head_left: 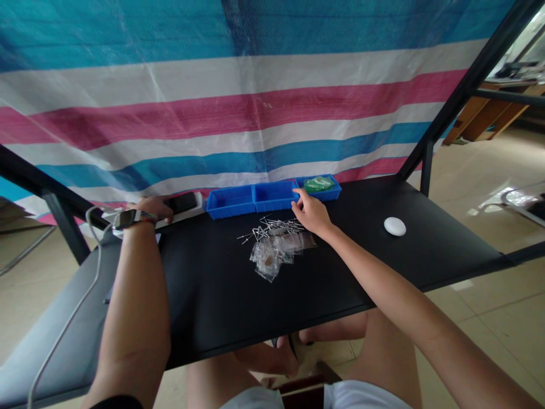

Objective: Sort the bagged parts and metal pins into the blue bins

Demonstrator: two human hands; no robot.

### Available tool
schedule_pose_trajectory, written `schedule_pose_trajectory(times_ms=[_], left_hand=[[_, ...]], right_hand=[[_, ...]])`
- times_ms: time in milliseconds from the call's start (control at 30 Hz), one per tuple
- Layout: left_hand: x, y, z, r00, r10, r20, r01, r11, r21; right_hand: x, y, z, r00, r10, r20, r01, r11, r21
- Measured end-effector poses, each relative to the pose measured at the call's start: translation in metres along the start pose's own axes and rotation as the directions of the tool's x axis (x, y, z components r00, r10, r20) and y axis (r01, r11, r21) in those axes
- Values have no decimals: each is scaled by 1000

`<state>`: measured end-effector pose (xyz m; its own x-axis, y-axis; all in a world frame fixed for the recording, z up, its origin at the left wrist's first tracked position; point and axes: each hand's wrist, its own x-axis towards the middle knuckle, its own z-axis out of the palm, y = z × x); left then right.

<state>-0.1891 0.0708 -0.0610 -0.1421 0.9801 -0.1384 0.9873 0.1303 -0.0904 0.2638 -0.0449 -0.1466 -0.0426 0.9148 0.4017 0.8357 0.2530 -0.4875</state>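
We see the right hand (310,211), fingers loosely open and empty, touching the front wall of the blue tray (275,205) just behind the metal pins (276,226) and clear bags (276,254) on the black worktop (238,295), while the left hand (154,208) lies on a phone (184,201), its grip indiscernible.

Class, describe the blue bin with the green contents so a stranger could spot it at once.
Find the black table before the striped tarp. Three blue bins line its far edge; take the rightmost bin, by the right hand. Only it holds a green bag.
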Motion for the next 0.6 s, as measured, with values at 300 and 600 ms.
schedule_pose_trajectory(times_ms=[300, 600], left_hand=[[-8, 5, -3, 999, -37, 12, 36, 997, 70], [-10, 3, 0, 997, -30, -68, 25, 997, -75]], right_hand=[[2, 7, -1, 995, -44, -87, 46, 999, 22], [14, 35, -19, 907, 43, -420, 0, 995, 103]])
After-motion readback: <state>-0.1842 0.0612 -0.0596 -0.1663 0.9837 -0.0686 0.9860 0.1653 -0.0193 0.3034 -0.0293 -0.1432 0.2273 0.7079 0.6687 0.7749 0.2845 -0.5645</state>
